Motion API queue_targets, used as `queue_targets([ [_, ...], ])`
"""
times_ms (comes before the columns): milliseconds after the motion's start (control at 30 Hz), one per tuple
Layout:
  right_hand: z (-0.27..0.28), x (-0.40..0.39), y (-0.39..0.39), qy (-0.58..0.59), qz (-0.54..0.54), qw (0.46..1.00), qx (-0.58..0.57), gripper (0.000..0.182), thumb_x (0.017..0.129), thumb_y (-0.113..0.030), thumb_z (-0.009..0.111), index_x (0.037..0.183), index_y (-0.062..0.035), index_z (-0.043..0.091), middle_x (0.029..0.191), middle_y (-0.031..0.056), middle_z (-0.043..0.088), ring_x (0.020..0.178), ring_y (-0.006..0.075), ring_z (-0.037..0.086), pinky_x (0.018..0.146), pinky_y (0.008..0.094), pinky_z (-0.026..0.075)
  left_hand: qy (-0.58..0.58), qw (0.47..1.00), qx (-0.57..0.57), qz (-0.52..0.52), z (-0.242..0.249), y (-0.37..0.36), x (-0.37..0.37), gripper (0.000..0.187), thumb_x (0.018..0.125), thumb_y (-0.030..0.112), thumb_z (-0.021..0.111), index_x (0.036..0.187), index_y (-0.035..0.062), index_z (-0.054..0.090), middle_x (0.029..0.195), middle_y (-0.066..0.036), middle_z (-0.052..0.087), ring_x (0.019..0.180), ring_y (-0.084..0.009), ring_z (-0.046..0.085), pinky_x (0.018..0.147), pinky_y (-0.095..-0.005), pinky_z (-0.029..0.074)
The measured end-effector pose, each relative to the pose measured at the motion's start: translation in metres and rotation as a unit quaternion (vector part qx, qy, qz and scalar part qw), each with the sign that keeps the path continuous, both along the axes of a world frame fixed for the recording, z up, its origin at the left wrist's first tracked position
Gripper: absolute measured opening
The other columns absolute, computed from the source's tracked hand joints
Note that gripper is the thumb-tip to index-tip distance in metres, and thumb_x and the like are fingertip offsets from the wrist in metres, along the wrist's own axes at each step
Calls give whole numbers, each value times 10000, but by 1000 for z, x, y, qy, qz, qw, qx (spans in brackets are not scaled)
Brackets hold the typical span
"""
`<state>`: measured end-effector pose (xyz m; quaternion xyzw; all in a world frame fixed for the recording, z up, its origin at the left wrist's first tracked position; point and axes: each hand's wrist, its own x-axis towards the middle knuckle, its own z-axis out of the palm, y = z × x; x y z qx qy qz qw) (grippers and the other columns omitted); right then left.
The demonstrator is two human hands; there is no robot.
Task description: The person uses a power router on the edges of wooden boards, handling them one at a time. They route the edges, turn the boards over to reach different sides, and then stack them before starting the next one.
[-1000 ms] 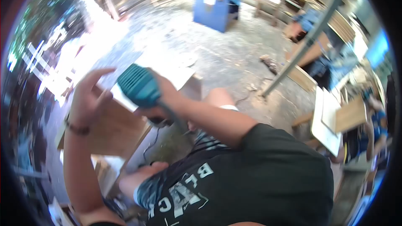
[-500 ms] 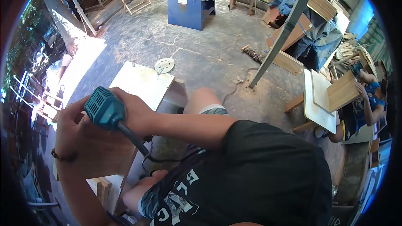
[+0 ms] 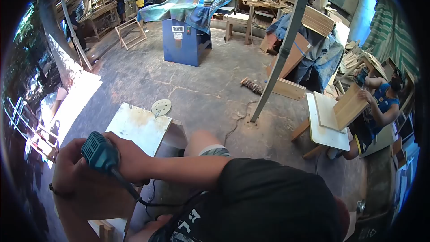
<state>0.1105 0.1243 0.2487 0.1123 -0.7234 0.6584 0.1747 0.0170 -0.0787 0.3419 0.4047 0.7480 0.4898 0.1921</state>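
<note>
A teal corded power sander [image 3: 102, 153] with a vented end is in my hands, its cord running toward my body. My right hand [image 3: 130, 154] is wrapped round its near side. My left hand [image 3: 71, 163], with a beaded bracelet at the wrist, curls against its other side; some of its fingers are hidden. Beneath them is a brown wooden panel [image 3: 107, 201], partly covered by my hands and forearm. The sander's working face is out of sight. Just beyond, a round sanding disc with holes [image 3: 161, 107] lies at the corner of a white work surface [image 3: 139, 127].
To the right, a person [image 3: 380, 103] handles a wooden board [image 3: 351, 110] at a white table [image 3: 329, 134]. A metal post [image 3: 280, 62] rises from the concrete floor. A blue machine [image 3: 181, 42] stands ahead under cloth. A cable [image 3: 235, 127] crosses the floor.
My view has tilted up, showing more of the far workshop. My hands and the sander appear lower and slightly left in view, with the same grip.
</note>
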Motion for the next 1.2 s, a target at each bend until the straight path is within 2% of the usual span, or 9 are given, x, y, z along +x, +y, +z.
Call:
queue_targets([
  [300,3,1,-9,13,29,999,-14,827,696,-227,895,1396,-52,492,1181,224,702,1139,365,696,989,424,529,-62,997,-28,-25,-2,-14,-16,827,802,568,863,1303,-43,619,1143,-70,737,1070,-149,691,945,-308,547],
  [500,-1,-5,-11,9,39,999,-31,861,659,-227,910,1388,-38,493,1200,204,693,1142,348,687,996,425,526,-48,998,-36,-26,5,-12,-14,824,816,555,858,1320,-46,604,1182,-87,723,1111,-164,677,976,-330,537],
  [700,-2,-3,-12,9,43,999,-19,882,608,-209,928,1371,-40,518,1214,185,679,1160,315,672,1008,412,516,-88,993,-27,-75,6,-11,-19,835,830,527,862,1358,-42,555,1247,-92,684,1172,-168,645,1023,-333,510],
  [800,-9,-6,-11,70,26,997,-7,689,736,-251,876,1301,-49,536,1120,215,704,1079,368,706,942,419,535,-97,993,-16,-73,4,-13,-17,831,835,515,865,1367,-40,549,1260,-95,678,1181,-168,641,1036,-338,506],
  [867,-10,-8,-8,67,29,997,6,703,713,-272,889,1288,-58,546,1116,207,703,1070,364,706,930,424,538,-108,992,-3,-67,2,-12,-16,829,835,506,868,1374,-36,547,1272,-95,674,1192,-171,636,1050,-344,502],
  [1033,-15,-14,-9,67,19,996,49,804,621,-282,931,1313,-84,574,1143,144,702,1049,281,704,944,402,546,-16,997,-58,-55,-8,-23,-34,792,881,521,819,1394,-24,560,1296,-96,671,1215,-181,627,1081,-363,486],
  [1100,-15,-16,-11,110,-4,989,98,844,594,-264,938,1332,-77,571,1156,126,701,1050,274,703,941,391,547,-17,997,-33,-74,-6,-21,-28,763,909,522,785,1402,-20,570,1305,-96,671,1213,-178,629,1086,-355,479],
  [1133,-8,-10,-11,71,17,996,54,860,591,-259,935,1342,-61,565,1147,121,702,1053,261,702,937,385,548,6,997,-41,-66,-5,-21,-30,754,912,514,782,1404,-18,573,1310,-100,670,1219,-182,626,1091,-357,475],
  [1200,-4,-9,-9,41,22,997,66,849,593,-257,935,1331,-54,569,1140,120,702,1047,254,701,937,381,547,53,995,-63,-53,-6,-24,-33,735,919,497,775,1408,-15,580,1319,-107,668,1231,-191,621,1099,-362,469],
])
